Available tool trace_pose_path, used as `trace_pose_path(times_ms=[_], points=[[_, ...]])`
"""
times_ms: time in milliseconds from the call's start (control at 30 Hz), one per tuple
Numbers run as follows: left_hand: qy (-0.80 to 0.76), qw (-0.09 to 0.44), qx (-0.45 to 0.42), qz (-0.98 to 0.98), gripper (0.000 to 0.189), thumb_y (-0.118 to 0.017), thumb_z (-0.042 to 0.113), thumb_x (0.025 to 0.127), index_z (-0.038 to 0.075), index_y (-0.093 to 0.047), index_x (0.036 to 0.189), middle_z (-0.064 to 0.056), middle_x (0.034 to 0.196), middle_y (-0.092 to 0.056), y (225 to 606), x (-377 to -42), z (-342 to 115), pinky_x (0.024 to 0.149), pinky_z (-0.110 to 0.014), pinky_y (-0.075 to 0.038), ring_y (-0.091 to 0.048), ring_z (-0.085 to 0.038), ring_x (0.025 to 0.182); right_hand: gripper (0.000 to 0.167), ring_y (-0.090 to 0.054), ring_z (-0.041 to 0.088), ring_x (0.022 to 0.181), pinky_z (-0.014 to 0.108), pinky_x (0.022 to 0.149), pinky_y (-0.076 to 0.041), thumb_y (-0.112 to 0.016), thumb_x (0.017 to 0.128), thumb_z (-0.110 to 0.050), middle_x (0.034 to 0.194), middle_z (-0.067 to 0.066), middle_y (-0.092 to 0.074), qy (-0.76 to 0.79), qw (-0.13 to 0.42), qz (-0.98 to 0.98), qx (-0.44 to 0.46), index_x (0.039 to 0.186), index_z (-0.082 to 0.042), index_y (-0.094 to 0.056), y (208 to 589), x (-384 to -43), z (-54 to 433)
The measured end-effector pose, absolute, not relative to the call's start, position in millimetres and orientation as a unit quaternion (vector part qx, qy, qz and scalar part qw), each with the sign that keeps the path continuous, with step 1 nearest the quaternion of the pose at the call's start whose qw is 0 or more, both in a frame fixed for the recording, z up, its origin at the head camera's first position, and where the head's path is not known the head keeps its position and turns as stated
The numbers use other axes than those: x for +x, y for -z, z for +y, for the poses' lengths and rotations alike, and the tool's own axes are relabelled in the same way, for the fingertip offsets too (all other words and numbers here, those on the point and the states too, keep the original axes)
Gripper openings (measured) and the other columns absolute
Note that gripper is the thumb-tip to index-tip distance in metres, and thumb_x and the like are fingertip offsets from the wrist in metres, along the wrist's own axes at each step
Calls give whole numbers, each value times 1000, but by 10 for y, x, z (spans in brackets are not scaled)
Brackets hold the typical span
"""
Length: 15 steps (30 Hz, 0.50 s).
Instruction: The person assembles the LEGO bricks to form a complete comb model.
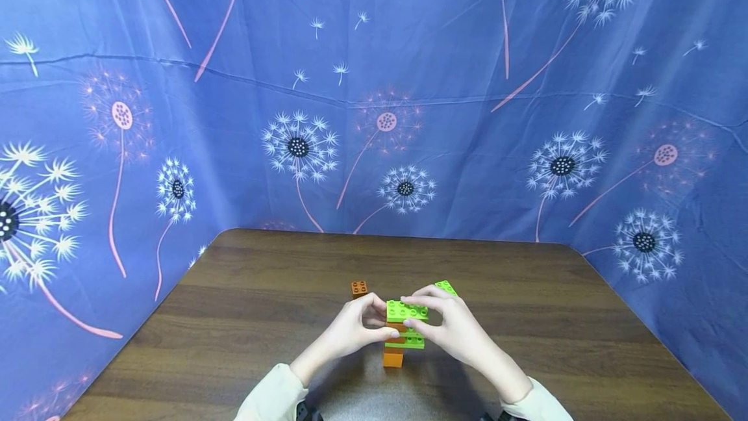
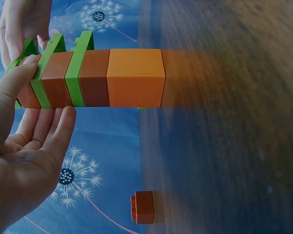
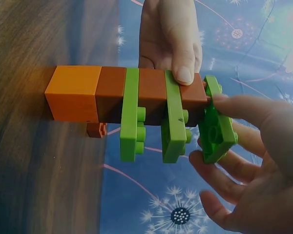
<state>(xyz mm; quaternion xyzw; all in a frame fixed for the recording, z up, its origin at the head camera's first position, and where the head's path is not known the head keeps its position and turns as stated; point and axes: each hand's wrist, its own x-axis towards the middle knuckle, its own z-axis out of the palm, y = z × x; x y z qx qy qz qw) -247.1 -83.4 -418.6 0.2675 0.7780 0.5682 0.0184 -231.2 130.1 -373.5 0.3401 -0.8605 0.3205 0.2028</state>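
A tower of toy building bricks stands upright on the table, with an orange brick (image 1: 393,360) at its foot. Above it, brown bricks (image 3: 152,90) alternate with green plates (image 3: 129,114) that stick out to one side. My left hand (image 1: 347,333) grips the upper tower, thumb on the topmost brown brick and fingers on the opposite side. My right hand (image 1: 458,327) pinches the top green plate (image 1: 403,310) between thumb and fingers. In the right wrist view this plate tilts slightly, and brown studs show beside it.
Behind my left hand a loose brown brick (image 1: 359,288) sits on the wooden table (image 1: 263,291). Another green piece (image 1: 446,287) lies beyond my right hand, partly hidden by it. A blue dandelion-print cloth (image 1: 467,148) hangs around the table's back and sides.
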Motion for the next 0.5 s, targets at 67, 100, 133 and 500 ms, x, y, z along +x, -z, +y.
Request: trace_pose_path(times_ms=[67, 100, 133, 500], points=[[-570, 20, 266, 777, 30, -75, 12, 79, 1, -54, 99, -12, 102, -65, 4183, -2469, -831, 81, -21, -54, -67, -19, 91, 30, -58, 11, 94, 33, 80, -47, -75, 78, -18, 99, -11, -65, -319, 203, -859, 345, 108, -17, -70, 3736, -2310, 1305], [-570, 21, 266, 777, 30, -75, 12, 79, 1, -54, 99, -12, 102, -66, 4180, -2467, -830, 82, -21, -54, -67, -20, 91, 29, -58, 11, 94, 33, 80, -47, -75, 79, -18, 99, -11, -65, -318, 203, -859, 346, 107, -16, -71, 3737, -2309, 1307], [-571, 21, 266, 777, 30, -75, 12, 79, 1, -54, 99, -13, 102, -66, 4177, -2466, -829, 82, -21, -54, -67, -20, 91, 29, -59, 12, 94, 33, 80, -48, -75, 79, -18, 99, -11, -65, -317, 203, -859, 347, 107, -16, -71, 3736, -2309, 1309], [-573, 22, 265, 775, 30, -75, 11, 79, 1, -55, 98, -13, 101, -65, 4183, -2472, -833, 82, -22, -54, -67, -20, 90, 28, -63, 13, 94, 33, 83, -50, -74, 80, -19, 101, -6, -69, -328, 177, -851, 371, 107, -13, -70, 3734, -2357, 1330]])
